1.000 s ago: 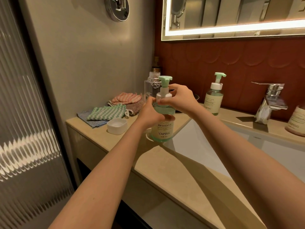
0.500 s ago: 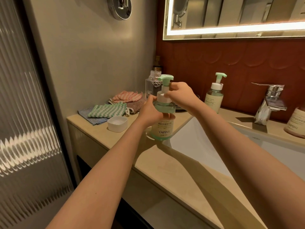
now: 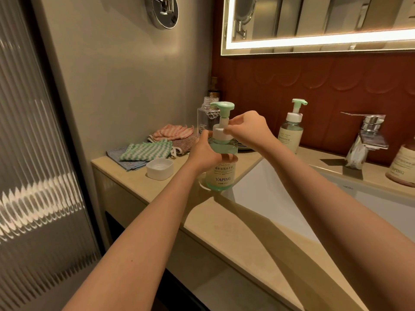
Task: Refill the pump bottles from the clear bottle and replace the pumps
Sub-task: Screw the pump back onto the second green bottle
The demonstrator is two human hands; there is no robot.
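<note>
I see the pump bottle (image 3: 221, 173) standing on the desk (image 3: 125, 169) at the left edge of the sink (image 3: 269, 194), its pump (image 3: 222, 107) seated in the neck. The left hand (image 3: 207, 151) wraps its fingers round the bottle's shoulder. The right hand (image 3: 249, 129) pinches the pump's white collar with curled fingers. The clear bottle (image 3: 205, 117), uncapped, stands just behind, left of the sink. A second pump bottle (image 3: 290, 133) stands behind the sink, pump on. Further left of the sink lie a white dish (image 3: 160, 169) and folded cloths (image 3: 146, 151). The faucet (image 3: 368, 135) rises at the sink's back right.
</note>
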